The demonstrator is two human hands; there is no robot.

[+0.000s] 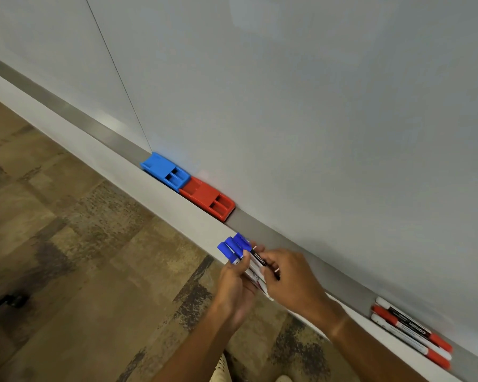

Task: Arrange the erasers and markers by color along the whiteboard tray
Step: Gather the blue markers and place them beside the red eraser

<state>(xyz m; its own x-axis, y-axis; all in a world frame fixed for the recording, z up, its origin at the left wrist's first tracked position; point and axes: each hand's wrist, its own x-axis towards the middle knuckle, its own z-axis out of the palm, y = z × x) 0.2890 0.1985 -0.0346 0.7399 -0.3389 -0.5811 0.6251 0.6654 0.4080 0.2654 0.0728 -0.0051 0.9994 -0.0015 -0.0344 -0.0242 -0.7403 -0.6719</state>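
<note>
Blue markers (236, 248), caps pointing up-left along the tray (262, 230), gripped by both left hand (236, 288) and right hand (290, 277).

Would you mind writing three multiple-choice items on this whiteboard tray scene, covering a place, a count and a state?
1. Where does the red eraser sit?
A. On the floor
B. In the tray, touching the blue eraser
C. In the left hand

2. How many red-capped markers lie in the tray?
A. One
B. Three
C. Six

3. What is the left hand doing?
A. Gripping a bundle of blue-capped markers
B. Hanging idle
C. Pressing the whiteboard

Key: 1 B, the two erasers abut in the tray. 2 B, three lie side by side at the right. 3 A, its fingers curl round the bundle, with the right hand holding one marker.
</note>
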